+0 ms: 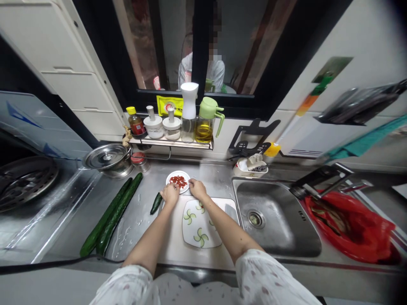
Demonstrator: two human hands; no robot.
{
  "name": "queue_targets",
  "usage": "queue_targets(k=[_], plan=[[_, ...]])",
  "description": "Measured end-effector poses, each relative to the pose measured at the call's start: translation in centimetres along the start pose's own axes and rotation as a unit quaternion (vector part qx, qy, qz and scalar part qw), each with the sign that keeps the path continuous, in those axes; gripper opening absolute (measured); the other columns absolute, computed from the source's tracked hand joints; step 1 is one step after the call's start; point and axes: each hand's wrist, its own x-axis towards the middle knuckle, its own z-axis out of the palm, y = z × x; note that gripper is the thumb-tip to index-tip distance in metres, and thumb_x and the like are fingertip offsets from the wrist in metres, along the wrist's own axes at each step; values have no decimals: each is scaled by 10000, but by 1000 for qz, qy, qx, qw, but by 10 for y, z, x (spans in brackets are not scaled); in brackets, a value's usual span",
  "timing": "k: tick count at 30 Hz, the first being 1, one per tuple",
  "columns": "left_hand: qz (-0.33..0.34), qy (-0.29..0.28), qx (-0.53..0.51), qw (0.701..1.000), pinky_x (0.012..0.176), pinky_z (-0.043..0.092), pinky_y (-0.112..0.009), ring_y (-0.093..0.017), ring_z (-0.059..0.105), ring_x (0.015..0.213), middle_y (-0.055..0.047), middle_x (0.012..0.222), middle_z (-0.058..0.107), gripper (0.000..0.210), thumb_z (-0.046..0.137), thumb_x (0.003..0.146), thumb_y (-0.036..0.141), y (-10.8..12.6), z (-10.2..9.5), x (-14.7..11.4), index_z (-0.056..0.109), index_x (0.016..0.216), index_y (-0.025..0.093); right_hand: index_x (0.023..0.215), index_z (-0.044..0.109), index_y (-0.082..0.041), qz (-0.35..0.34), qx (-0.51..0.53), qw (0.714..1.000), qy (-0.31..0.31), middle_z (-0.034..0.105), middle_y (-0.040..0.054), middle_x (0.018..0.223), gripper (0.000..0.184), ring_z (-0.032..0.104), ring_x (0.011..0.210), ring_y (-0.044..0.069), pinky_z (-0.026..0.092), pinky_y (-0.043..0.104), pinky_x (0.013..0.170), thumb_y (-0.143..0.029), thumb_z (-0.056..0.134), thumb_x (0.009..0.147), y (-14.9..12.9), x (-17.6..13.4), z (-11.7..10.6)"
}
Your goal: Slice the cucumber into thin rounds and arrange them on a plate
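Observation:
A small white plate (169, 176) holds many small red pieces that look like goji berries (178, 181). My left hand (171, 193) is closed at its near left rim, with the fingertips beside the berries. At the right rim, my right hand (197, 189) is closed with fingertips on the edge. Below my forearms, a larger white plate (187, 235) rests on a pale cutting board (170, 250). Thin green-edged cucumber slices (201, 237) form pinwheels on it; a red spot shows in the upper one, partly hidden by my right arm. A short cucumber piece (155, 203) lies left of my left hand.
Two long cucumbers (111, 216) lie on the left counter near a lidded steel pot (111, 161). A rack (178, 143) with seasoning jars and an oil jug (205, 120) hangs behind. On the right are the sink (273, 216), faucet (324, 178) and a red bag (356, 237).

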Motion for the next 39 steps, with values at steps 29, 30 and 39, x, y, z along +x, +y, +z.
queue_targets(k=[29, 30, 39], plan=[[-8, -29, -54, 998, 808, 363, -374, -268, 612, 941, -57, 962, 704, 192, 549, 746, 387, -8, -6, 2, 701, 822, 298, 920, 656, -194, 47, 287, 951, 108, 524, -25, 572, 304, 465, 559, 133, 381, 230, 562, -364, 460, 762, 25, -114, -26], [-19, -29, -82, 996, 795, 373, -355, -262, 615, 937, -48, 943, 709, 189, 563, 735, 397, -9, -7, 2, 700, 822, 301, 917, 657, -195, 46, 287, 950, 110, 522, -25, 570, 301, 464, 558, 134, 381, 231, 561, -364, 462, 762, 25, -116, -28], [-26, -55, -308, 949, 674, 436, -217, -150, 626, 797, -25, 832, 710, 223, 557, 761, 348, -20, -4, 5, 683, 863, 196, 889, 661, -203, 33, 293, 947, 127, 511, -25, 579, 298, 454, 558, 137, 368, 235, 561, -397, 480, 752, 24, -125, -32]])
